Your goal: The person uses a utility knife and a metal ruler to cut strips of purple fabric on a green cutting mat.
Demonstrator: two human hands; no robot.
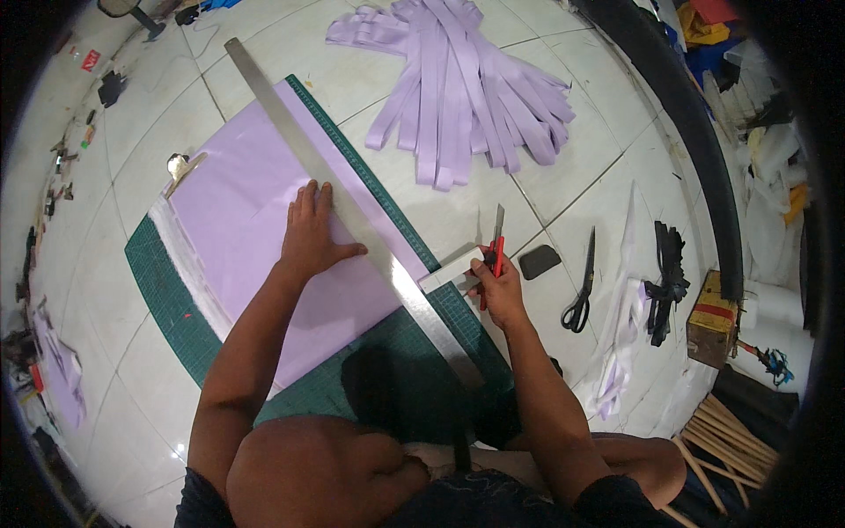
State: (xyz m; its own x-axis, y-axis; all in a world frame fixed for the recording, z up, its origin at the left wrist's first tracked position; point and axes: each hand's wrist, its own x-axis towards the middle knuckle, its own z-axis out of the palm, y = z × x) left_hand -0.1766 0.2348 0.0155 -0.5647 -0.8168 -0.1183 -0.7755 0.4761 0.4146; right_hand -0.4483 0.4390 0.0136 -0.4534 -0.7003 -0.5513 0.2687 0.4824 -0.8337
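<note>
"One question first: what are you holding?"

"My left hand [310, 233] lies flat, thumb spread, on the lilac sheet [238, 176], against the steel ruler's [405, 286] edge. My right hand [502, 297] is closed around a red cutter [500, 249], thumb at a white bar's [451, 271] end."

"Where's the sheet?"

"On the green mat [163, 282], ruler lying across it."

Your mat [150, 255] is green with a fine pale grid. On it, you have lilac cloth [238, 185] and a silver ruler [356, 216]; over its right edge, a white block [451, 270], with your red-and-black cutter [500, 247] just beyond. Past its upper right lie lilac strips [458, 97]; right of it, black scissors [584, 286] and a charcoal pad [540, 261]. Around the mat, your floor [607, 97] is white, squared by grey lines.
</note>
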